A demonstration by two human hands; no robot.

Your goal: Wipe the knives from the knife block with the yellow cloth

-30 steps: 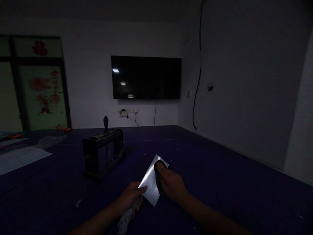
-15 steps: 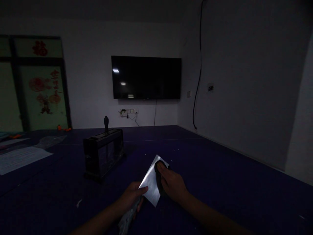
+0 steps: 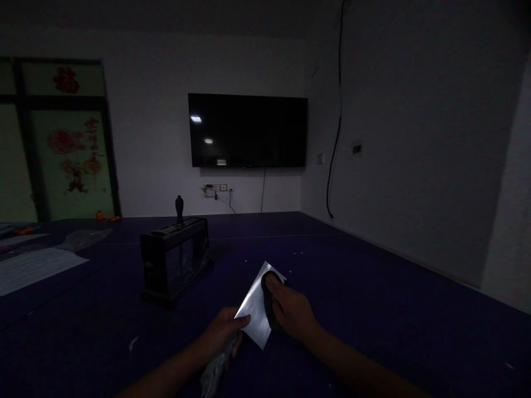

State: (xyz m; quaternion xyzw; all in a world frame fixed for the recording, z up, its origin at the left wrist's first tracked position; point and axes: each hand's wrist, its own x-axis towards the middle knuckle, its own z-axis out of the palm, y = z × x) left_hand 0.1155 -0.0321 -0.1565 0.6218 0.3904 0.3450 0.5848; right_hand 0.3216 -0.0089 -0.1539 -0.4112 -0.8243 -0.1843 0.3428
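Note:
My left hand grips the lower left edge of a shiny silver rectangular plate, thumb on top of its face. A crumpled piece of clear plastic hangs below that hand; whether the fingers hold it too, I cannot tell. My right hand presses a dark cloth against the right part of the plate, fingertips near its upper corner. The plate is tilted, its bright face turned toward me. The cloth covers part of its right side.
On the dark blue surface, a black-framed case with clear sides stands at left, a dark vase-shaped object on top. Further left lie white paper sheets and clear plastic film. White scraps are scattered about. A television hangs behind.
Almost nothing differs. The whole view has shifted very slightly; both hands, the plate and the cloth keep the same positions relative to each other.

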